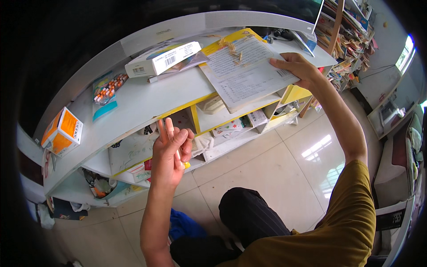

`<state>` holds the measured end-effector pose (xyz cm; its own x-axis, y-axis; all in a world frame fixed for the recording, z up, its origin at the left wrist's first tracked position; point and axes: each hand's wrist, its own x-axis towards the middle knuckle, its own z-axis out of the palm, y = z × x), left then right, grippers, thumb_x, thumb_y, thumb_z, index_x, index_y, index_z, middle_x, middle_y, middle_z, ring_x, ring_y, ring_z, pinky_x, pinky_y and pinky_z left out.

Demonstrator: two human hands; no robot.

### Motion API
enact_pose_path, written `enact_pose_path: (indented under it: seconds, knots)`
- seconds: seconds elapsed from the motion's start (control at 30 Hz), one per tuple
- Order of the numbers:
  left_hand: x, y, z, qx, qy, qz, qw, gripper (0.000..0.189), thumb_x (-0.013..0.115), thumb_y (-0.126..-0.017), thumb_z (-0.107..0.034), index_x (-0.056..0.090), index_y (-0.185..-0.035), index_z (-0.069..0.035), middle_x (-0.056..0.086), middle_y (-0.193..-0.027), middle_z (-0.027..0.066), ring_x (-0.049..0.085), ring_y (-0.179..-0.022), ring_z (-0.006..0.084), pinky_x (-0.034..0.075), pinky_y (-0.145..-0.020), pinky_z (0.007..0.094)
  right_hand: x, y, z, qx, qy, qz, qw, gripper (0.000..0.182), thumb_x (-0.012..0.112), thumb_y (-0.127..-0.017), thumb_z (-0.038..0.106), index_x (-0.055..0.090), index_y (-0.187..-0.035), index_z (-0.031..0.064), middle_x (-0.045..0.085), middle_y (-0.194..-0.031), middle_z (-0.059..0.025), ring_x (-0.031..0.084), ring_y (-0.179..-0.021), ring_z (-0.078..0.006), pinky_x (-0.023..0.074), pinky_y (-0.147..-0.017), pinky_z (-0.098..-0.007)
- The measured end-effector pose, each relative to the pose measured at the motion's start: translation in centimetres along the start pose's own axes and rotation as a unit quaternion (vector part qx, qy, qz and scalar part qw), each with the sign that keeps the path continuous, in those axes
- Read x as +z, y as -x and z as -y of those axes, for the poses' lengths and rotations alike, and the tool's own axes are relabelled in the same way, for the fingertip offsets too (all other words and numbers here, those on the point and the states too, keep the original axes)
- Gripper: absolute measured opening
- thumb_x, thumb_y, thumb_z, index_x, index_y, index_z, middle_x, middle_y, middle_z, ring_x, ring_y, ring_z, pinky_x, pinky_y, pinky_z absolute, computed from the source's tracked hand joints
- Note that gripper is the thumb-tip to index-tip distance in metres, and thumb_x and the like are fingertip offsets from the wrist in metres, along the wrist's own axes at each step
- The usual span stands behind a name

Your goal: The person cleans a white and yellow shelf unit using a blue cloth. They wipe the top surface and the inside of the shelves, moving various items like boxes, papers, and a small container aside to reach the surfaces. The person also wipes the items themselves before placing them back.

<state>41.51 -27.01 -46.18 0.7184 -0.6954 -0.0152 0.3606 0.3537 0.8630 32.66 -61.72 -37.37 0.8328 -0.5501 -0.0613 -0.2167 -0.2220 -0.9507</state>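
Observation:
My left hand (171, 152) is closed around several felt-tip markers (170, 128) with pale orange caps; a yellow tip shows below the fingers. My right hand (293, 68) grips the right edge of a printed booklet (245, 76) with a yellow band, its near corner jutting past the edge of the white cabinet top (160, 100). Dry, straw-coloured scraps (232, 48) lie on the booklet. Just left of it, a white carton (163, 60) rests tilted on a flat packet (186, 66).
Orange-and-white capsules (110, 88) in a clear bag and an orange-and-white box (63, 131) stand on the cabinet's left part. A large screen (260, 8) runs along the back. Open shelves (233, 116) below hold mixed items. Stacked papers (348, 43) fill a rack at right.

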Motion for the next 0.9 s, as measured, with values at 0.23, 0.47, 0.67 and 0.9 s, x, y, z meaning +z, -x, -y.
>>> enact_pose_path:
  seconds: [0.23,0.47,0.67,0.9]
  knots:
    - [-0.2,1.7,2.5,-0.018,0.009,-0.007,1.0,0.02,0.062,-0.086,-0.015,0.045,-0.077,-0.009,0.054,-0.076,0.0086,0.049,-0.059,0.0094,0.037,-0.046,0.0213,-4.7,4.7,-4.1,-0.055,-0.054,0.019,0.997,0.042,0.066,-0.084,0.026,0.053,-0.107,-0.0077,0.063,-0.093,-0.0114,0.064,-0.075,-0.0136,0.0541,-0.066,-0.0274]
    - [2.3,0.6,2.4,-0.068,0.042,0.051,0.995,0.023,0.063,-0.085,-0.013,0.044,-0.073,-0.01,0.057,-0.081,0.01,0.05,-0.058,0.0107,0.037,-0.041,0.0227,-10.2,11.6,-8.5,-0.123,0.014,-0.034,0.992,0.038,0.068,-0.082,0.025,0.057,-0.105,-0.0042,0.063,-0.09,-0.006,0.06,-0.077,-0.0088,0.0502,-0.067,-0.025]
    - [2.5,0.0,5.3,-0.077,-0.034,0.094,0.992,0.017,0.062,-0.086,-0.015,0.05,-0.079,-0.006,0.057,-0.08,0.0092,0.049,-0.058,0.0079,0.037,-0.042,0.0209,-11.4,16.3,-16.1,-0.243,0.638,0.006,0.731,0.025,0.071,-0.071,0.01,0.063,-0.093,0.0041,0.066,-0.09,-0.0043,0.063,-0.071,-0.0213,0.0506,-0.061,-0.0314]
    - [4.4,1.9,2.2,0.057,-0.187,0.119,0.974,0.023,0.064,-0.082,-0.005,0.042,-0.076,-0.008,0.055,-0.1,0.0116,0.055,-0.073,0.0109,0.041,-0.043,0.0194,-9.9,17.6,-5.7,-0.179,0.23,-0.223,0.93,0.024,0.067,-0.083,0.018,0.061,-0.095,-0.0023,0.065,-0.082,-0.007,0.058,-0.066,-0.0069,0.0462,-0.057,-0.0218]
